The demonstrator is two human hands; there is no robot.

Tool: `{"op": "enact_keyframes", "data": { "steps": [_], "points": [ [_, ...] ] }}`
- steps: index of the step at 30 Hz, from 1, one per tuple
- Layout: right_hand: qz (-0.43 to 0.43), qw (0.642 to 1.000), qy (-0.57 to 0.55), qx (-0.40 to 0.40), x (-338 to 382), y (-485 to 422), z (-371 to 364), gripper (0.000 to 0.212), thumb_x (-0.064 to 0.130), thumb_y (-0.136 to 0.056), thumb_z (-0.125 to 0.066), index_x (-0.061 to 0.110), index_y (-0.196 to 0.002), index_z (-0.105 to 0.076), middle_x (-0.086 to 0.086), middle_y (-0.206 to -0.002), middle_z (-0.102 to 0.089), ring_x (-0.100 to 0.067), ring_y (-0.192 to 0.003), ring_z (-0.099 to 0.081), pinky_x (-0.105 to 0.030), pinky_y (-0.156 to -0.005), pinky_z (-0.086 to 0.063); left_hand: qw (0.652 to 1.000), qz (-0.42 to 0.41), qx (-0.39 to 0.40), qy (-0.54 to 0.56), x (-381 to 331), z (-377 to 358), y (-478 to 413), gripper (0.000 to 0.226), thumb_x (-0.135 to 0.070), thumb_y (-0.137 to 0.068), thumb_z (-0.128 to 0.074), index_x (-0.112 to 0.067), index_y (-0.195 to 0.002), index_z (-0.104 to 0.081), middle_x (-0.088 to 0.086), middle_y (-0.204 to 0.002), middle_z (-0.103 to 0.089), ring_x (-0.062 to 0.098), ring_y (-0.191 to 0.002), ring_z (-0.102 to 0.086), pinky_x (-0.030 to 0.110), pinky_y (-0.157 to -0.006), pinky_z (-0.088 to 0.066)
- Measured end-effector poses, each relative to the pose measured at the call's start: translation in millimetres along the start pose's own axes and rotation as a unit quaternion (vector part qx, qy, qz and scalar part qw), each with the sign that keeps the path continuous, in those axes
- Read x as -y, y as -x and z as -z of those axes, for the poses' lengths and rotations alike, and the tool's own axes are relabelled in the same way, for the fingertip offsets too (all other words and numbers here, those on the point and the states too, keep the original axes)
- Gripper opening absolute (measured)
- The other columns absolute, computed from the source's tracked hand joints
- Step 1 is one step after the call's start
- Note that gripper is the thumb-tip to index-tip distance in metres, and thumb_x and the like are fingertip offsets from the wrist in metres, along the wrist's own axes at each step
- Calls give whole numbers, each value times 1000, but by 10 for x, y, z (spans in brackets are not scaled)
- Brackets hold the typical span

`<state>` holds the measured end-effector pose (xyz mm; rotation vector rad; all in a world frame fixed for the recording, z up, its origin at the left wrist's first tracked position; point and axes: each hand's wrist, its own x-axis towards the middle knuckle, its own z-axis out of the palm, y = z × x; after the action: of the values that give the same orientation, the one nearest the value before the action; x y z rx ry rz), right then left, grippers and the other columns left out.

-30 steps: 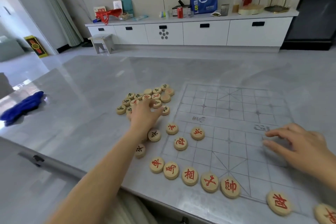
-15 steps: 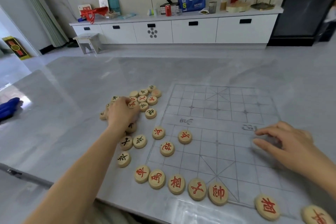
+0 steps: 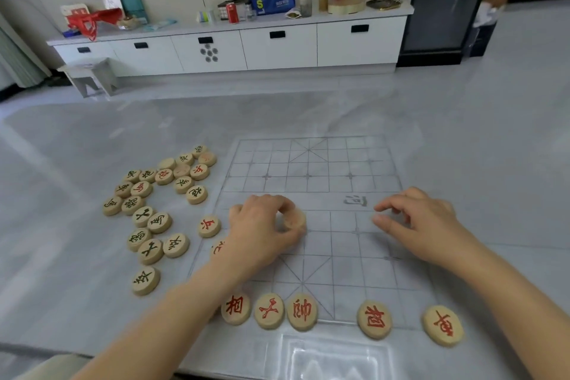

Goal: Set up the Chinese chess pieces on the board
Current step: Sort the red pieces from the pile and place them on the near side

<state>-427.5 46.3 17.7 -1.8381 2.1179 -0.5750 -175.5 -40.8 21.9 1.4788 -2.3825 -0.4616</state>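
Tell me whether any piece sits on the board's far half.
No, the board shows only bare grid lines on its far half; the loose pieces lie off its left side.

My left hand (image 3: 262, 233) round a wooden piece (image 3: 294, 220) mid-frame over the board (image 3: 308, 183), my right hand (image 3: 422, 225) loose beside.

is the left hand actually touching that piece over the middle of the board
Touching. The head view shows the left hand with fingers and thumb curled round the wooden piece, skin against its rim with no gap visible.
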Motion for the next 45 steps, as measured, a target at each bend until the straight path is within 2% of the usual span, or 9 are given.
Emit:
{"op": "enact_keyframes", "data": {
  "steps": [16,19,21,26,29,33,38,43,45],
  "points": [
    [41,999,23,22,83,-28,-54,34,58,-87,-44,38,-112,-57,19,-98,-43,13,-78,-40,-29,-97,-25,1000,2,19,-22,46,-26,-15,60,-59,-73,-65,-35,-126,-51,-16,-122,-53,9,-116,-42,34,-97,-28],
    [75,996,10,44,76,-40,-118,68,89,-66,-18,44,-103,-52,20,-91,-47,6,-78,-47,-27,-86,-38,999,42,-23,4,281,179,-26,60,-55,-72,-70,-32,-125,-53,-15,-120,-55,10,-112,-47,35,-96,-37],
    [89,995,-3,44,50,-54,-151,82,97,-51,-4,47,-98,-49,21,-88,-50,3,-76,-52,-20,-73,-39,992,84,-59,68,519,339,-10,58,-47,-74,-73,-27,-124,-54,-12,-117,-56,10,-108,-50,32,-92,-42],
    [73,994,-76,0,22,-69,-88,63,98,-55,-20,54,-82,-56,19,-80,-56,0,-85,-54,-16,-63,-41,949,194,-180,169,1245,672,-77,32,-32,-79,-73,-21,-105,-59,-8,-90,-59,7,-75,-55,13,-62,-42],
    [56,995,-82,6,-54,-99,-115,50,94,-61,-30,65,-95,-52,22,-85,-56,4,-87,-53,-19,-71,-42,922,268,-226,164,1680,800,-235,24,-25,-79,-70,-20,-99,-57,-3,-89,-59,20,-86,-61,36,-74,-53],
    [32,995,-88,18,-128,-131,-175,48,90,-64,-35,61,-98,-53,25,-97,-52,5,-84,-55,-23,-71,-43,934,318,-155,51,1979,820,-451,38,-26,-77,-62,-19,-114,-58,4,-104,-62,29,-102,-56,40,-87,-48],
    [13,996,-84,37,-156,-149,-194,52,91,-64,-34,58,-100,-54,25,-99,-52,5,-85,-55,-20,-73,-43,943,315,-78,-69,1954,806,-632,49,-41,-80,-59,-27,-126,-52,11,-125,-47,32,-119,-39,41,-94,-37],
    [22,996,-77,30,-108,-153,-164,56,93,-61,-31,60,-102,-50,29,-105,-49,6,-88,-54,-16,-76,-42,945,310,-68,-74,1959,808,-697,45,-47,-82,-59,-28,-122,-54,10,-123,-47,32,-119,-38,43,-94,-38],
    [27,997,-69,29,-109,-153,-164,57,95,-59,-29,62,-102,-48,31,-108,-46,6,-94,-52,-18,-77,-42,946,311,-66,-71,1975,821,-686,35,-45,-80,-60,-23,-108,-57,8,-111,-50,30,-114,-41,40,-88,-40]
  ]
}}
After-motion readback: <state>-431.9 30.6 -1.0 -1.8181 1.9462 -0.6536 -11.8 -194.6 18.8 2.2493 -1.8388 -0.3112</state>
